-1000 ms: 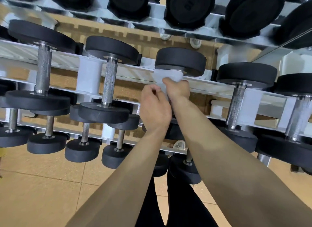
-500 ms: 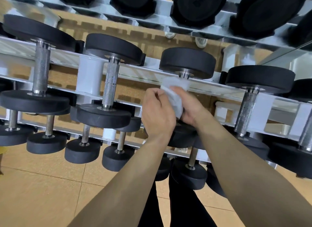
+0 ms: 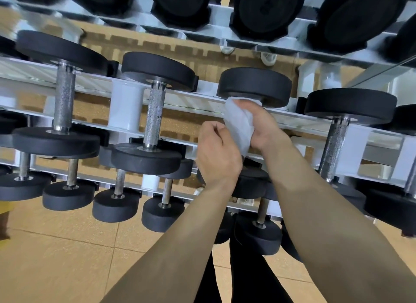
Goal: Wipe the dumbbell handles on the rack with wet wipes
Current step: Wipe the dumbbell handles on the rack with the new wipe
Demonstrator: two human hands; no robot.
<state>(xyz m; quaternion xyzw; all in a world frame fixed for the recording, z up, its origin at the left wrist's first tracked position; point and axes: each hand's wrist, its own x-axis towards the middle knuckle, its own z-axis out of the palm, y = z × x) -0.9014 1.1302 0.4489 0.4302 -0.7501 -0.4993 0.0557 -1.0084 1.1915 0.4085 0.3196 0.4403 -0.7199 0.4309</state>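
— Over the tan tiled floor (image 3: 56,257), at the white steel rack (image 3: 126,109): how far along?
— Mid-job, I judge. My right hand (image 3: 263,124) grips the white wet wipe (image 3: 238,124), wrapped round the handle of the middle black dumbbell (image 3: 254,86). My left hand (image 3: 217,154) curls beside it; holding what, I cannot tell.
— What's left?
— Perhaps the knurled steel handles (image 3: 155,118) either side.

White wet wipe (image 3: 239,124) crumpled, wrapped round the handle of the middle-tier dumbbell (image 3: 254,86), touching its black far head, that handle hidden underneath, bare knurled steel handles (image 3: 155,118) at 9 o'clock of wipe, another at 3 o'clock, all across white rack (image 3: 126,109) rails
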